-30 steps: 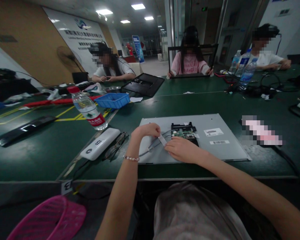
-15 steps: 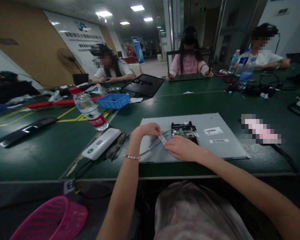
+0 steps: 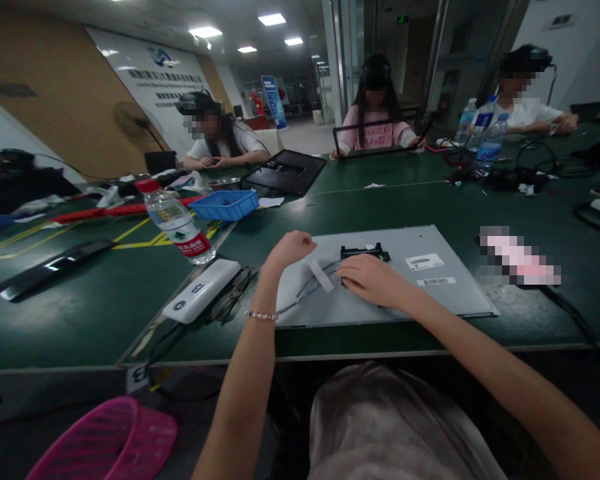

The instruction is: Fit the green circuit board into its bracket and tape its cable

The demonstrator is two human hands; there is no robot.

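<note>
A flat grey display panel (image 3: pixel 450 293) lies on the green table in front of me. On it sits a black bracket (image 3: pixel 363 252) with a circuit board that my right hand mostly covers. My right hand (image 3: pixel 373 279) rests over this board, fingers stretched out towards the left. A whitish strip of tape (image 3: pixel 322 276) lies slanted across thin grey cables (image 3: pixel 307 291) left of the board. My left hand (image 3: pixel 291 251) hovers just above the panel's left part, apart from the tape, with its fingers curled closed. Whether anything is between them is hidden.
Left of the panel are a white power bank (image 3: pixel 203 290), glasses (image 3: pixel 233 293) and a water bottle (image 3: pixel 180 227). Behind them stands a blue basket (image 3: pixel 225 205). A pink blurred object (image 3: pixel 520 257) lies right. Across the table a person holds a black frame (image 3: pixel 380 155).
My left hand has moved up and left, away from the tape strip. My right hand has let go of the strip's other end and shifted right, over the circuit board.
</note>
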